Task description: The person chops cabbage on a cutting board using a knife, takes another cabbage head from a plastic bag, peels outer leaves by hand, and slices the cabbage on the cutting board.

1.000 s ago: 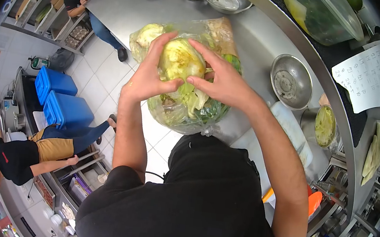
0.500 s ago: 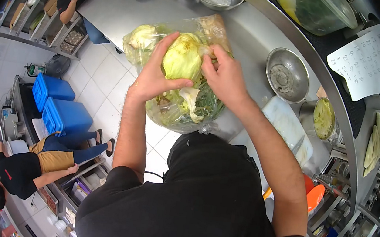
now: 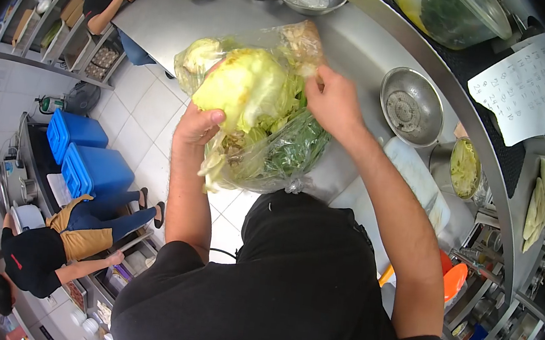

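A pale yellow-green, rounded lettuce head with browned patches (image 3: pixel 238 85) sits above a clear plastic bag of leafy greens (image 3: pixel 292 149), which covers part of the grey metal tabletop's edge (image 3: pixel 162 16). Being nearly round, the head has only a slight long axis, running from lower left to upper right; its broad leafy face is toward the camera, and which end is the stem cannot be told. The left hand (image 3: pixel 198 123) cups the head's lower-left end, thumb on the near side, its other fingers mostly hidden behind the leaves. The right hand (image 3: pixel 335 102) is at the upper right, fingers curled narrow and pinched together; whether they grip leaf or plastic cannot be made out.

A white paper sheet (image 3: pixel 527 91) at the right carries tilted handwritten columns of figures, too small to read surely. A red mark shows on a co-worker's black shirt (image 3: pixel 27 259), illegible. A second co-worker (image 3: pixel 107 0) is partly cut off at the top. Through the bag's crumpled, shiny film, the contents blur together.
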Demonstrator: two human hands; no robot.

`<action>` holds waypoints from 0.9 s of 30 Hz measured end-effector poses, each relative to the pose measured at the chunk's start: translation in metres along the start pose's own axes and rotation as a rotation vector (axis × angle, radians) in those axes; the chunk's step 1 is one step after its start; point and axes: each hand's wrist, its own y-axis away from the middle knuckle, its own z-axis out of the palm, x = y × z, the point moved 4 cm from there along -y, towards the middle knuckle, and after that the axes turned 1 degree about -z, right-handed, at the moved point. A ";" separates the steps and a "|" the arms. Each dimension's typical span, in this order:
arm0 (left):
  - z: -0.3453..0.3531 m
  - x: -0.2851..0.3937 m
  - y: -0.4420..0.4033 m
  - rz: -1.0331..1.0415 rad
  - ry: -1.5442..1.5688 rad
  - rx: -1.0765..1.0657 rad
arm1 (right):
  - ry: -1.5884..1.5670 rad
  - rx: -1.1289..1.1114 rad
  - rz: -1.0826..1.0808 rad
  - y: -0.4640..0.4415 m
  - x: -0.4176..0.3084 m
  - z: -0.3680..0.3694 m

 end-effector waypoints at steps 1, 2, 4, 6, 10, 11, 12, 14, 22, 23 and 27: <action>-0.003 -0.001 0.002 -0.005 0.048 0.031 | 0.027 -0.026 -0.013 0.008 -0.013 -0.003; -0.007 -0.002 0.000 -0.009 0.031 0.028 | 0.054 -0.053 -0.026 0.013 -0.020 -0.003; -0.013 -0.003 -0.007 -0.016 -0.003 0.019 | -0.094 0.063 -0.214 0.017 -0.026 0.001; -0.014 -0.006 -0.009 -0.064 0.046 0.027 | -0.157 0.102 -0.379 0.022 -0.037 0.001; -0.010 -0.013 -0.017 -0.054 0.059 0.042 | -0.080 0.029 -0.555 0.036 -0.073 -0.004; -0.007 -0.013 -0.021 -0.018 0.009 0.037 | -0.056 0.012 -0.574 0.038 -0.077 -0.002; -0.001 -0.010 -0.024 0.020 -0.041 0.034 | -0.059 0.029 -0.576 0.037 -0.076 -0.001; 0.006 -0.007 -0.030 0.073 -0.082 0.036 | -0.065 0.058 -0.586 0.031 -0.074 0.001; 0.021 0.010 -0.050 0.159 -0.055 0.107 | 0.047 0.141 -0.685 0.021 -0.077 -0.012; 0.023 0.012 -0.052 0.165 -0.050 0.112 | 0.060 0.150 -0.689 0.022 -0.078 -0.012; 0.025 0.020 -0.062 0.192 -0.053 0.125 | 0.167 0.129 -0.768 0.023 -0.090 -0.020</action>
